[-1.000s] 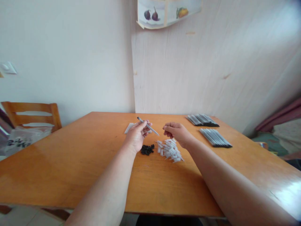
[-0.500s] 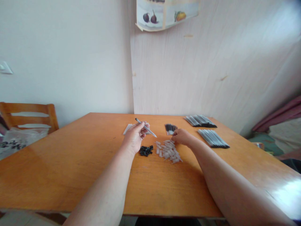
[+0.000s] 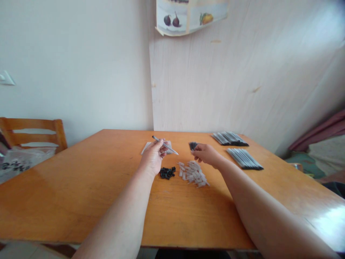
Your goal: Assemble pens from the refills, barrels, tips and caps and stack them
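Note:
My left hand [image 3: 156, 155] is closed around a slim pen [image 3: 169, 147] with a black end at the upper left and a pale tip at the lower right. My right hand [image 3: 205, 154] is in a pinch in front of the bundle of dark pen refills [image 3: 193, 145], partly covering it. What sits between its fingertips is too small to make out. Just below it lies a heap of small translucent white pieces [image 3: 194, 174] that look like pen caps. Small black plugs [image 3: 167, 173] are piled beside my left wrist. Behind my left hand, white tubes [image 3: 146, 148] are partly hidden.
Two rows of pens with black ends, a farther row [image 3: 229, 139] and a nearer row [image 3: 244, 159], lie at the right of the wooden table [image 3: 88, 187]. A chair [image 3: 32, 130] with a plastic bag [image 3: 27, 162] stands at the left. The wall rises behind the table.
My right hand has moved left from the edge of the white pieces, with its fingers pinched. My left hand and the pen have shifted slightly up and left.

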`<state>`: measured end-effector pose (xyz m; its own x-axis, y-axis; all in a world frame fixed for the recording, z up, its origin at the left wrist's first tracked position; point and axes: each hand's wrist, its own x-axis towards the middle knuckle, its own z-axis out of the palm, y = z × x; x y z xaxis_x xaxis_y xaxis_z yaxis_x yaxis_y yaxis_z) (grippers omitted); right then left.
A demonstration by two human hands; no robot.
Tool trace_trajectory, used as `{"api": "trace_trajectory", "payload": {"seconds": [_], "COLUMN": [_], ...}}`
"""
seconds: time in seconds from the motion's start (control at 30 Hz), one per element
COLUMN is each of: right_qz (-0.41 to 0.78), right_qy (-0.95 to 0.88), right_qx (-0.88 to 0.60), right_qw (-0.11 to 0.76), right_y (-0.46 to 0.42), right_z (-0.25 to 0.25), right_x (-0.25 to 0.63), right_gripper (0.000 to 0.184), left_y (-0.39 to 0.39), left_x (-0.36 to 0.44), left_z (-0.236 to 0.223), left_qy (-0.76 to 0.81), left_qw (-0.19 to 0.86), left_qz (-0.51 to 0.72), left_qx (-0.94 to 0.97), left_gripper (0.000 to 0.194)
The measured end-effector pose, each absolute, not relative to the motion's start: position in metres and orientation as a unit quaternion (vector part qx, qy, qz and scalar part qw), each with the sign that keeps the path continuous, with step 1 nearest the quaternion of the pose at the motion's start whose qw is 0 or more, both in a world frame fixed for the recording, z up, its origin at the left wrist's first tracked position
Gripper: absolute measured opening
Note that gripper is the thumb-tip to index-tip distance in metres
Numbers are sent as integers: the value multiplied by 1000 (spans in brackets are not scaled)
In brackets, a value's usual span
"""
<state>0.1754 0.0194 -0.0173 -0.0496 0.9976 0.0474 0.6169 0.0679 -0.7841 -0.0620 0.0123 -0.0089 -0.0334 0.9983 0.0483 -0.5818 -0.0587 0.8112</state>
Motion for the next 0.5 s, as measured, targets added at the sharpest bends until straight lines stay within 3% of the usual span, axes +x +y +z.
{"api": "trace_trajectory", "payload": {"seconds": [0.17,0.5], "right_qz": [450,453], "right_qy": [-674,-678], "right_qx": [-461,-443], "right_qw": [362,372], "right_y": [1,-4], "right_z": [-4,-8], "right_x": [151,135], "right_gripper": [20,23], "left_y": [12,12], "left_x": [-62,-60], "left_z": [-7,-9], "left_qy": [313,311], "left_qw": [601,599], "left_qz": [660,666], "left_qx": [323,317], "left_gripper": [23,22]}}
